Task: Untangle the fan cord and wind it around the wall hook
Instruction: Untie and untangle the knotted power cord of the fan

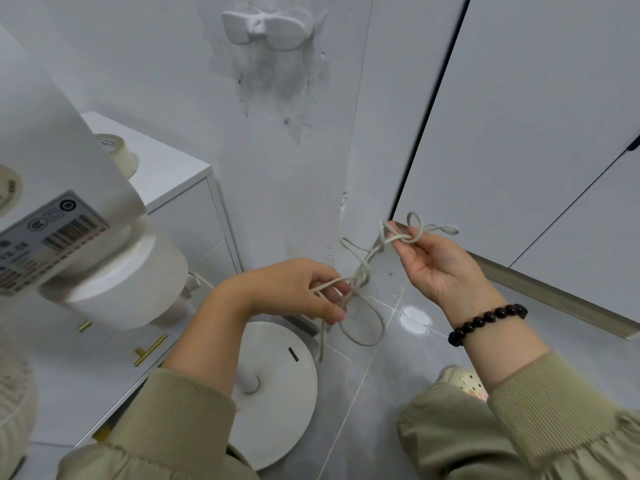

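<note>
White walls and a grey tiled floor framed the scene. At centre, the fan cord (363, 271) hung knotted between both hands: the left hand (294, 289) pinched it at seven o'clock, the right hand (440, 265) gripped loops at three. Untangling looked unfinished; the wall hook (265, 29) at twelve stood bare. The fan's barcode label (52, 233) was unreadable.

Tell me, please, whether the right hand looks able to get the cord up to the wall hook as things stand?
Probably not yet: the way up to the wall hook is free, but the cord remains knotted between right hand and left hand.
</note>
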Available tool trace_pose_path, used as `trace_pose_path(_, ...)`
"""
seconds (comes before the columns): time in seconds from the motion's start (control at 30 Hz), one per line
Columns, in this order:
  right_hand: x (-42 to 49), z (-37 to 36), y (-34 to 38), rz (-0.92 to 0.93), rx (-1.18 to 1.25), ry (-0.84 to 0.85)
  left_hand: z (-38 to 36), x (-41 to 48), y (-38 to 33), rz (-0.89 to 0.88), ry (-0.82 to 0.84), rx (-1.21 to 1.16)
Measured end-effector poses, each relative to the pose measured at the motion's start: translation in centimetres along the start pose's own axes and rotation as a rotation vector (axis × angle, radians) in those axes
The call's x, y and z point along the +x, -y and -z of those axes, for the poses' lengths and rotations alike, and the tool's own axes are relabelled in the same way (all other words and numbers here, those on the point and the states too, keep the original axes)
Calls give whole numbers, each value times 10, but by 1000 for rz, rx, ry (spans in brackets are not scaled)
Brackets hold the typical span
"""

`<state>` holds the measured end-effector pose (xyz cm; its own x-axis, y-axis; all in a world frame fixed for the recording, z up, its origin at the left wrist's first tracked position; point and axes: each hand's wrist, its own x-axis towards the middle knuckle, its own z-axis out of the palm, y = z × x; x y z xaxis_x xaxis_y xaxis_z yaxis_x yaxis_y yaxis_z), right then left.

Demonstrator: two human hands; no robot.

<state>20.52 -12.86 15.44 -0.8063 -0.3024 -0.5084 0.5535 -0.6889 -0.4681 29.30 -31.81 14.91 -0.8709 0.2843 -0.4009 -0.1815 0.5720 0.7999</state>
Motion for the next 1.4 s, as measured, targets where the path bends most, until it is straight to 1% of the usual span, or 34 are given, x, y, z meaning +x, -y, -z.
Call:
trace_pose_path(0.07, 6, 5, 0, 42, -35, -92, 0, -1, -1, -5, -42, -123)
trace_pose_path(0.13, 12, 10, -1, 90, -166, -159, 2, -3, -3, -1, -147, -217)
trace_pose_path(0.27, 20, 15, -1, 94, -342, -248, 9, -2, -3, 71, -245, -470)
trace_pose_path(0.33, 22, 18, 5, 144, -524, -372, 10, 0, -2, 123, -306, -543)
trace_pose_path(0.37, 22, 17, 8, 211, -658, -486, 11, 0, -2, 140, -336, -555)
trace_pose_path(0.4, 18, 15, 10, 326, -806, -527, 11, 0, -2, 150, -361, -558)
trace_pose_path(0.43, 14, 13, 9, 491, -864, -510, 11, 0, -2, 157, -379, -557)
trace_pose_path(0.5, 2, 6, 5, 795, -945, -346, 10, 1, -3, 163, -406, -548)
trace_pose_path(0.53, -6, -1, 1, 838, -1048, -255, 10, 2, -3, 163, -417, -542)
trace_pose_path(0.57, -11, -5, -6, 834, -1140, -156, 9, 2, -4, 165, -429, -535)
trace_pose_path(0.6, -15, -9, -11, 785, -1235, -79, 9, 3, -4, 167, -439, -527)
trace_pose_path(0.63, -18, -12, -17, 699, -1317, -46, 9, 3, -5, 167, -445, -516)
trace_pose_path(0.7, -19, -13, -22, 527, -1424, -49, 8, 4, -5, 160, -434, -481)
trace_pose_path(0.77, -17, -12, -25, 427, -1449, -83, 6, 3, -6, 157, -407, -420)
trace_pose_path(0.83, -12, -9, -28, 374, -1421, -109, 5, 2, -7, 139, -370, -383)
trace_pose_path(0.93, -7, -4, -37, 282, -1404, -94, 3, -1, -9, 84, -307, -347)
trace_pose_path(1.03, -1, 0, -45, 164, -1186, -48, 2, -2, -9, 45, -257, -282)
trace_pose_path(1.1, -1, -1, -44, 90, -1050, 7, 2, -2, -8, 24, -228, -289)
trace_pose_path(1.13, -1, -2, -42, 64, -1020, 37, 2, -2, -8, 16, -224, -304)
trace_pose_path(1.23, 1, -3, -37, -33, -963, 117, 4, -2, -6, 11, -243, -325)
trace_pose_path(1.33, 3, -2, -34, -135, -921, 158, 4, -3, -5, 34, -277, -302)
trace_pose_path(1.4, 5, -1, -31, -132, -930, 182, 5, -2, -5, 52, -346, -280)
